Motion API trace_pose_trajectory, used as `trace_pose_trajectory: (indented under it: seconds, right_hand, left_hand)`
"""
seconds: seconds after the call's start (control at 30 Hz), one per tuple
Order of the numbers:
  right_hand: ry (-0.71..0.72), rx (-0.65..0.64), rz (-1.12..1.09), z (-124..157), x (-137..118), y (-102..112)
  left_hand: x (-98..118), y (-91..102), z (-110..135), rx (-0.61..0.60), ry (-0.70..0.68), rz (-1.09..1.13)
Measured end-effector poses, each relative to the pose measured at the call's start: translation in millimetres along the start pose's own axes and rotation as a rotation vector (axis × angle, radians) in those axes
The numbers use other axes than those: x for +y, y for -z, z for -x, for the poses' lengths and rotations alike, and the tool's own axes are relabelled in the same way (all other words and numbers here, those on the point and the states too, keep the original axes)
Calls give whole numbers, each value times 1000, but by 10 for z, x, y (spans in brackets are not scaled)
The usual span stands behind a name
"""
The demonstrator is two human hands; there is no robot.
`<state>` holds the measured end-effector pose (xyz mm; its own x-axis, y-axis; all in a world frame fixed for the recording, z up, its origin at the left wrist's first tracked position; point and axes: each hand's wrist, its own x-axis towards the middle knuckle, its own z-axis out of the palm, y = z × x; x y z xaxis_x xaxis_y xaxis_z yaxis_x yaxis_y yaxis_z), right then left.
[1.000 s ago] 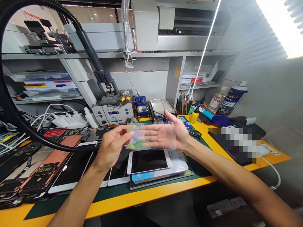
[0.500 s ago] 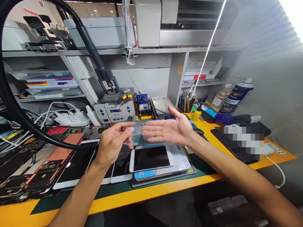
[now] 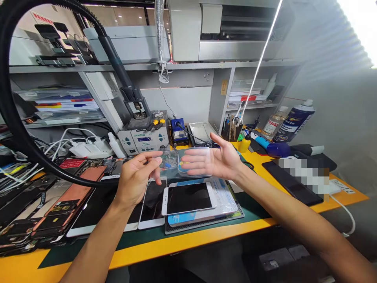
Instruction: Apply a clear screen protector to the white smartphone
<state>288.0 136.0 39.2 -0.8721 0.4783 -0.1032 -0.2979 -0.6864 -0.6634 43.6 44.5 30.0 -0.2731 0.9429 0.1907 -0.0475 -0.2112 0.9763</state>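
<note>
The left hand (image 3: 137, 177) pinches a clear plastic sheet (image 3: 185, 163) by its edge; the right hand (image 3: 216, 161) is open, palm up, behind it. The sheet is held aloft — over a white smartphone (image 3: 188, 198) lying on the table (image 3: 165, 245), not yet laid on anything.

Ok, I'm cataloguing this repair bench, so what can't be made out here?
Head view, the only one:
- Clear plastic sheet: blur and glare hide what lies in it; the left hand covers its left end and the right hand overlaps it.
- Item at the bench's right: pixelated over.
- Soldering station display: too small to read.
- Spray can label: too small to read.
</note>
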Motion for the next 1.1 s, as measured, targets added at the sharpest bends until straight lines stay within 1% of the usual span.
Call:
trace_pose_trajectory:
  seconds: [0.17,0.33,0.53,0.8,1.0,1.1]
  right_hand:
    - [6,7,11,-8,-12,41]
    - [15,49,66,-9,-26,25]
    - [59,170,160,-1,-53,16]
    - [72,269,232,8,-107,4]
    - [143,355,333,10,-101,22]
    - [169,386,345,2,-88,33]
  left_hand:
    - [9,14,5,16,-11,0]
    - [22,21,2,41,-26,-11]
    - [3,37,-12,54,-68,-24]
    - [-27,75,-20,48,-93,-39]
    - [-37,74,-32,59,-99,-51]
    - [-39,69,-35,68,-105,-52]
